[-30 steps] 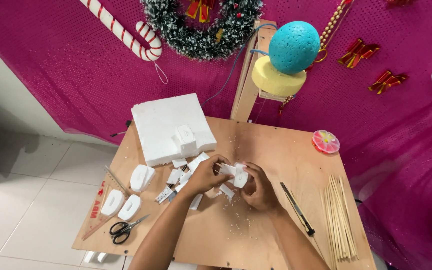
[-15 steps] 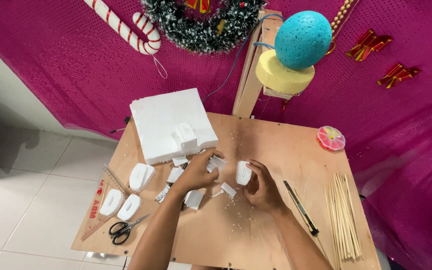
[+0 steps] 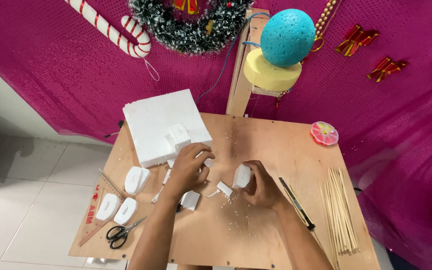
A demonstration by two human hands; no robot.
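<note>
My right hand (image 3: 260, 184) grips a small rounded white foam piece (image 3: 241, 176) over the middle of the wooden table (image 3: 256, 235). My left hand (image 3: 188, 167) reaches toward the big white foam block (image 3: 162, 124) at the back left, its fingers closed around a small foam scrap (image 3: 208, 162) beside the block's near edge. A shaped foam piece (image 3: 179, 135) stands on the block. Loose foam offcuts (image 3: 224, 188) and crumbs lie between my hands.
Cut foam shapes (image 3: 137, 179) lie at the left with scissors (image 3: 121, 232) and a triangular ruler (image 3: 93, 212). A black knife (image 3: 297, 202) and several wooden skewers (image 3: 340, 209) lie at the right; a pink round container (image 3: 324, 133) sits behind. A teal foam egg (image 3: 287, 37) hangs on a wooden post.
My hands have parted: the left moved away toward the foam block with a scrap, while the right stays near the table's middle, still holding the rounded piece.
</note>
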